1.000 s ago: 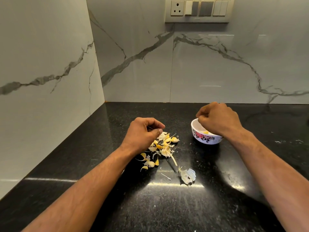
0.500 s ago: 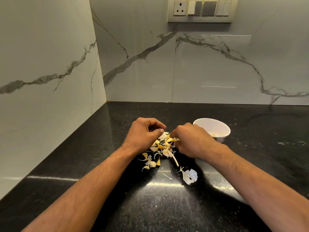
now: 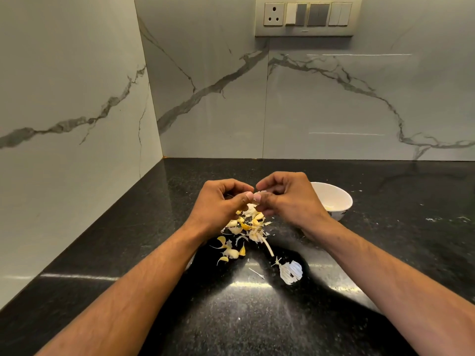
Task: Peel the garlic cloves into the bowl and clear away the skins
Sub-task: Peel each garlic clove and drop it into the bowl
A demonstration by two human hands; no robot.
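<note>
My left hand [image 3: 221, 201] and my right hand [image 3: 288, 199] meet above the black counter, fingertips together. Between them they pinch a small pale garlic clove [image 3: 257, 196], mostly hidden by the fingers. Under the hands lies a heap of garlic cloves and skins [image 3: 246, 224], yellow and white. More scraps [image 3: 230, 251] trail toward me. A white papery skin [image 3: 291, 272] lies apart, nearer to me on the right. The white bowl [image 3: 336, 199] with a flower pattern stands just right of my right hand, with pale peeled garlic inside.
The black granite counter [image 3: 257, 317] runs into a corner, with marble walls on the left and behind. A switch and socket panel [image 3: 305, 18] is high on the back wall. A few white specks [image 3: 434, 219] lie on the counter at the far right.
My right hand came from the bowl to the heap, then rose to meet my left hand above it. Both hands now pinch a clove together.
</note>
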